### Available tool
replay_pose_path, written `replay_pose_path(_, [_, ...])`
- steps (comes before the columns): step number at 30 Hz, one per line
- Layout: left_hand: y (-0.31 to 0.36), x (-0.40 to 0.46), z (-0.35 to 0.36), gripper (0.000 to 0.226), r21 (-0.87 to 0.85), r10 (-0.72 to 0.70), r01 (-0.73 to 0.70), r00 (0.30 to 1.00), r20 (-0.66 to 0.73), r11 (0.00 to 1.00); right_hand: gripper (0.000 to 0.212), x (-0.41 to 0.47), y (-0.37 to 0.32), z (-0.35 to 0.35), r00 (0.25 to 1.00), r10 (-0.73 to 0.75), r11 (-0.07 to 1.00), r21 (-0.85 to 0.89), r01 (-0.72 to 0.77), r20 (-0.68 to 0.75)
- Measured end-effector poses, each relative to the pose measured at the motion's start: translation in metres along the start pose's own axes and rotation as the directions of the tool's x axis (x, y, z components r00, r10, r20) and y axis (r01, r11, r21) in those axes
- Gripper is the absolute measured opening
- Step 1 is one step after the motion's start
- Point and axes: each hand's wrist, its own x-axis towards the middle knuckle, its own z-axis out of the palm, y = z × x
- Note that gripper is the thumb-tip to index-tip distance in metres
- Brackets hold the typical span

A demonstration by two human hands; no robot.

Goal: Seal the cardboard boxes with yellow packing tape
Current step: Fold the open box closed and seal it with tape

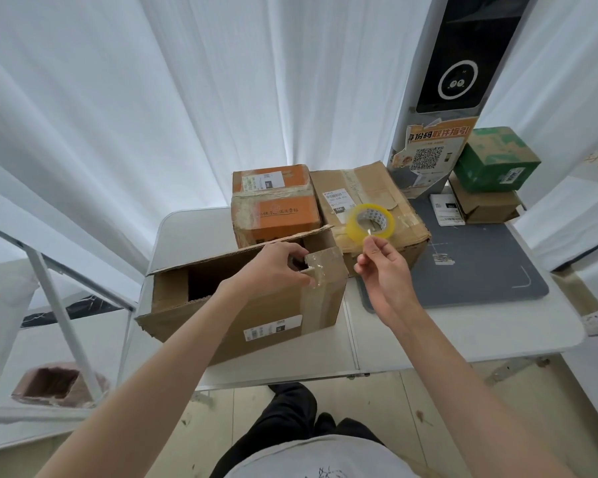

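Open brown cardboard box (256, 305) at the tabletop's (463, 332) front-left edge, flaps up, not yet sealed. Left hand (277, 267) grips its right end flap. Right hand (384, 263) pinches the loose tape end of the yellow packing tape roll (370, 222), held up over the middle. No fresh tape laid; sealing all left.

Open brown cardboard box (256, 305) at the near bench edge, flaps up, white label on the near side, right end flap folded in with old clear tape on it. Behind it, orange box (273, 201) and larger taped brown box (377, 208), both closed, touching side by side. Yellow tape roll (370, 220) raised, tilted, loose end pulled out, above the larger box.
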Motion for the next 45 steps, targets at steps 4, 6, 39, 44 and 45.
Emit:
replay_pose_path(4, [-0.002, 0.007, -0.007, 0.034, -0.171, -0.036, 0.039, 0.999, 0.021, 0.985, 0.016, -0.005, 0.017, 0.001, 0.998, 0.014, 1.0, -0.01, -0.013, 0.065])
replay_pose_path(6, [-0.002, 0.011, -0.014, 0.028, -0.22, -0.028, 0.038, 0.998, 0.049, 0.975, 0.017, -0.007, 0.024, 0.002, 0.995, 0.025, 0.999, -0.036, -0.022, 0.099])
replay_pose_path(39, [-0.023, 0.034, -0.025, 0.017, -0.376, 0.001, 0.058, 0.988, 0.156, 0.925, 0.011, -0.016, 0.062, 0.012, 0.978, 0.154, 0.919, -0.343, -0.194, -0.141])
replay_pose_path(44, [-0.024, 0.036, -0.024, 0.019, -0.359, 0.019, 0.038, 0.988, 0.153, 0.933, 0.013, -0.015, 0.064, 0.014, 0.973, 0.148, 0.921, -0.334, -0.201, -0.177])
replay_pose_path(45, [-0.024, 0.036, -0.024, 0.018, -0.355, 0.023, 0.033, 0.988, 0.153, 0.934, 0.014, -0.014, 0.065, 0.015, 0.972, 0.143, 0.922, -0.333, -0.199, -0.186])
